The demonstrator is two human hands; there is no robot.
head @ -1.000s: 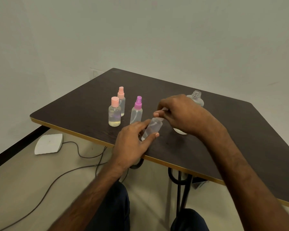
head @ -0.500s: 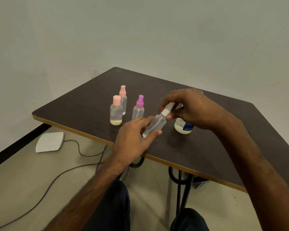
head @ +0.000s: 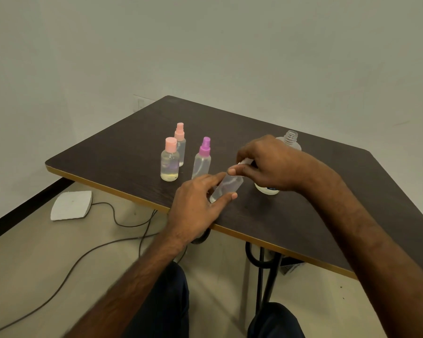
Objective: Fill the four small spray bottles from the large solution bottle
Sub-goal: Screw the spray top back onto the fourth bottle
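The left hand [head: 195, 203] pinched the tilted clear spray bottle [head: 227, 189] by its lower body. The right hand [head: 266, 164] curled round its white cap [head: 244, 161], mostly hiding it. Behind that hand, of the large solution bottle [head: 291, 139] only the open neck and base showed.

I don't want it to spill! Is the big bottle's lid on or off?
Off. The large solution bottle shows a bare threaded neck, no cap on it.

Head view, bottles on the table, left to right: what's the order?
Pink flat-cap bottle → pink-sprayer bottle → purple-sprayer bottle → tilted clear bottle → large open bottle.
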